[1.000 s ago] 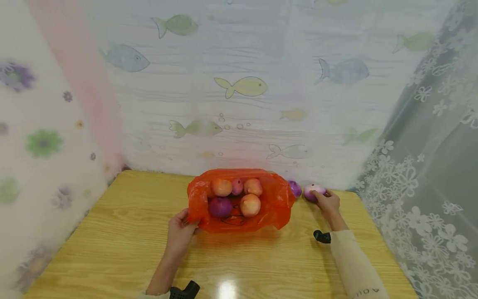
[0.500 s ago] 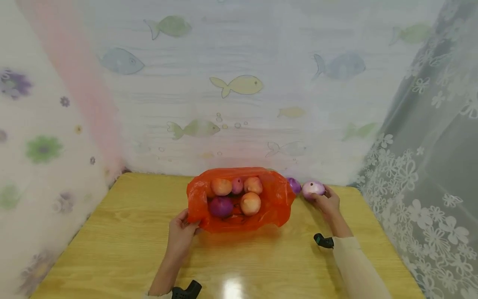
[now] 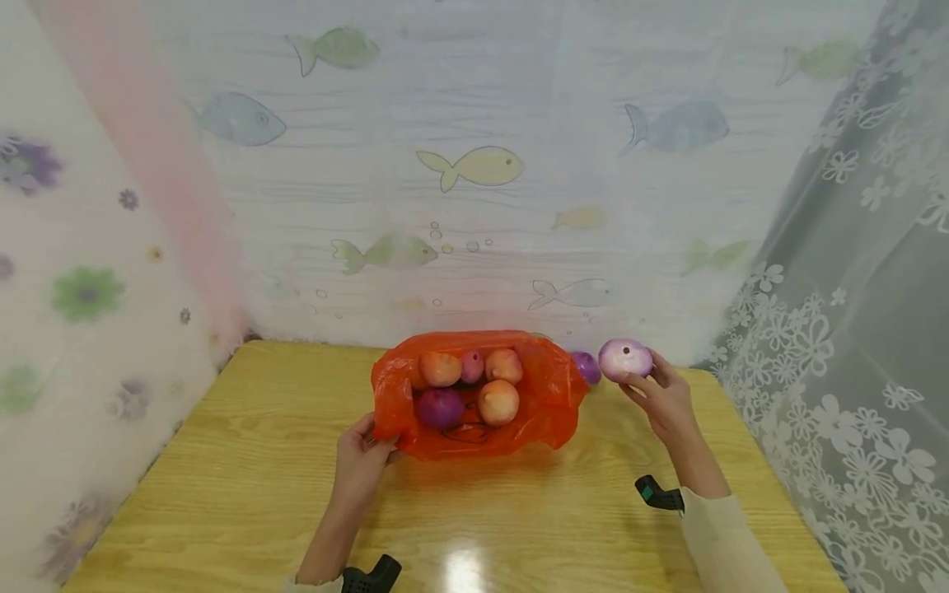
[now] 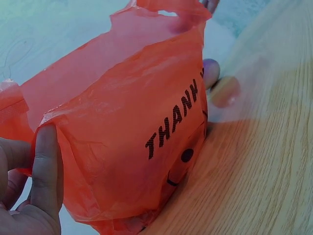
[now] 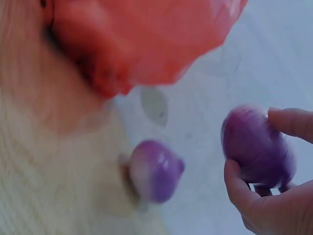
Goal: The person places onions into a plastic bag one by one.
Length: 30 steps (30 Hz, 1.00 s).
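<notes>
An orange-red plastic bag (image 3: pixel 549 412), printed THANK, stands wide-mouthed on the table. Its near-left rim is pinched by my left hand (image 3: pixel 359 465); the left wrist view shows the fingers (image 4: pixel 46 166) against the plastic. Inside lie several round fruits: peach-like orange ones (image 3: pixel 497 403), a small pink one (image 3: pixel 472 367) and a purple one (image 3: pixel 441 408). Right of the bag, my right hand (image 3: pixel 667 399) grips a purple-and-white onion (image 3: pixel 624 360) with a dark spot, held above the table. Another purple onion (image 5: pixel 155 171) rests on the table between bag and hand, partly hidden in the head view.
The wood-grain table (image 3: pixel 245 461) ends at a fish-patterned cloth (image 3: pixel 474 247) behind. A white lace curtain (image 3: pixel 808 395) hangs along the right side. Black wrist mounts (image 3: pixel 371 574) sit on both forearms.
My right hand has lifted the onion off the table and drawn it slightly up, its dark spot turning forward. The left hand and the bag have stayed in place.
</notes>
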Tool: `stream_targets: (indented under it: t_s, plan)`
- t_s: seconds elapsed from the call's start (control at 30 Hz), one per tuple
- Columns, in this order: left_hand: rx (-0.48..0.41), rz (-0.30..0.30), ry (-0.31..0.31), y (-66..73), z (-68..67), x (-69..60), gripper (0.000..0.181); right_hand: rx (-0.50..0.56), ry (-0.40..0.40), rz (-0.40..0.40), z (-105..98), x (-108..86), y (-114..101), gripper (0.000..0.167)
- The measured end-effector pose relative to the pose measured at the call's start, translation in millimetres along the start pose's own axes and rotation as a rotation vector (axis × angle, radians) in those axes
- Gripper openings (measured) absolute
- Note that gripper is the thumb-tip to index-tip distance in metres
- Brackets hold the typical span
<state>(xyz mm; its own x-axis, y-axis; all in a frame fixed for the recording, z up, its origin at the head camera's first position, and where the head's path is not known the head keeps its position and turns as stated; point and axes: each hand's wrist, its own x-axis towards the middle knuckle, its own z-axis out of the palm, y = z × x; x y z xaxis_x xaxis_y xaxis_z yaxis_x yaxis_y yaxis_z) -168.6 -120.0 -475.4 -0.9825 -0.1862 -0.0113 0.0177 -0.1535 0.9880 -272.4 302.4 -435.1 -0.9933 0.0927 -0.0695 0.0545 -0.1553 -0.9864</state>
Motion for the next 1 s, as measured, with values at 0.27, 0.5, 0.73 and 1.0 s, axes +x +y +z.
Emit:
stream_targets:
  t_s: [0.27,0.5,0.73,1.0]
  plan:
    - [-0.003,0.002,-0.003,-4.3,1.0,-1.4,0.036,0.035,-0.168,-0.230,19.9,-48.1,-34.7,0.065]
    - [-0.008,-0.008,-0.008,-5.0,2.2,-3.1,0.036,-0.022,-0.503,-0.361,47.0,-85.4,-54.6,0.067]
    - [0.011,-0.010,-0.010,-0.2,1.6,-1.4,0.035,-0.095,-0.704,-0.229,99.4,-99.2,-38.0,0.072]
    - [0.020,-0.010,-0.005,-2.6,-0.5,1.2,0.036,-0.293,-0.672,-0.068,163.2,-79.5,-9.1,0.070]
